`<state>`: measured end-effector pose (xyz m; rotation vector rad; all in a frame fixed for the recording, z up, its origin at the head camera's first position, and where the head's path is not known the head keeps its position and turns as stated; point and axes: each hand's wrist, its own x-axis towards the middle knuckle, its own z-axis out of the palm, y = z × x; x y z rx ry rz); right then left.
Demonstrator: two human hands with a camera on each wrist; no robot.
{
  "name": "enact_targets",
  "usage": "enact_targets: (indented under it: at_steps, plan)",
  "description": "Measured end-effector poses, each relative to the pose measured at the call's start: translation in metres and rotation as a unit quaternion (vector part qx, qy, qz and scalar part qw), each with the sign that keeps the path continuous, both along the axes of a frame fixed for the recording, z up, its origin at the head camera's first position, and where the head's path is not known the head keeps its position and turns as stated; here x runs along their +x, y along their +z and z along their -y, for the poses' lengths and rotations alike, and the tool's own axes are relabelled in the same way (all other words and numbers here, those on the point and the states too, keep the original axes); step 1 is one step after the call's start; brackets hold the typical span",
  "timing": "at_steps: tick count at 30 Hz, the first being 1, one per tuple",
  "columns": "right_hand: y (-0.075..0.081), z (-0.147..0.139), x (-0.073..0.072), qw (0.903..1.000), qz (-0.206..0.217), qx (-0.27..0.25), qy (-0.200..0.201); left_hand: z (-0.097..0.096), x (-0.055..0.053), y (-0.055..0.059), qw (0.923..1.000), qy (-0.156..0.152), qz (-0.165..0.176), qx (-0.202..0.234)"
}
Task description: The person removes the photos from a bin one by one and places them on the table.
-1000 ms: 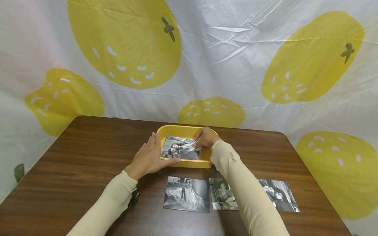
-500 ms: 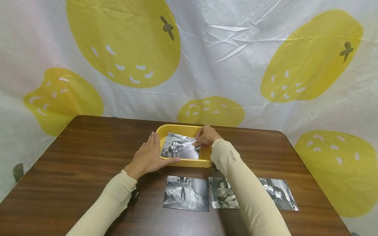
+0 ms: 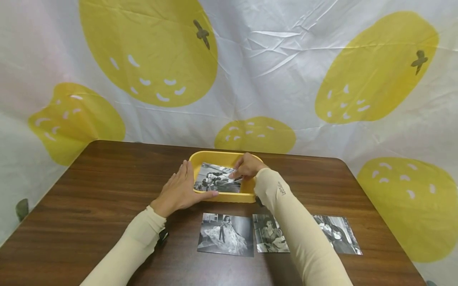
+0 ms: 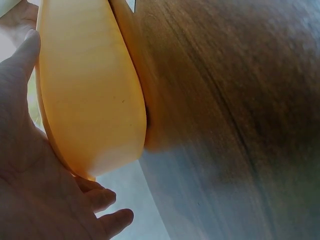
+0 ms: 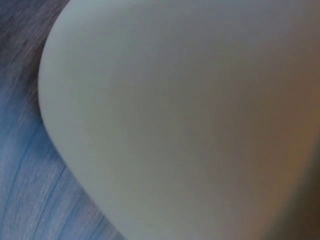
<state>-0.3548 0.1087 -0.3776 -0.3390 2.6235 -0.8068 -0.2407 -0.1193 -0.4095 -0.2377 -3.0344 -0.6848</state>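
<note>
Photo [image 3: 214, 182] lay in yellow tray [image 3: 236, 198] | right hand [image 3: 249, 165] pinched photo's right side | left hand [image 3: 175, 188], thumb wide, braced tray's left end | judged light, bendable (probably slick); edges seemed the best hold.

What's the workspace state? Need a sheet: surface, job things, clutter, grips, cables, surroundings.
Surface: dark wood-grain table.
Job things: yellow tray with inner photo; left photo, middle photo, right photo in front, last two partly hidden by right sleeve.
Clutter: nothing seen.
Left grip: straight fingers at tray's left end, thumb on near rim.
Right grip: fingers at inner photo's right part; pinch or press unclear.
Cables: nothing seen.
Surroundings: creased white sheet with yellow fruit-like prints behind table.
</note>
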Motion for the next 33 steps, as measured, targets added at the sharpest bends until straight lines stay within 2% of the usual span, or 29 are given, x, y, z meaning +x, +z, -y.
enact_targets:
  at_steps: [7,23,33]
  plan:
    - [0.006,-0.001,0.002,0.9997,0.012,-0.023,-0.001,-0.002,0.0,0.002,1.0,0.001,0.001,0.002]
    - [0.033,-0.016,0.007,0.9947,0.031,-0.096,-0.017,-0.002,-0.002,-0.001,0.9999,0.009,0.01,-0.004]
    - [0.056,-0.04,0.008,0.9878,0.014,-0.151,-0.036,-0.002,-0.001,-0.001,0.9999,0.007,0.003,-0.009]
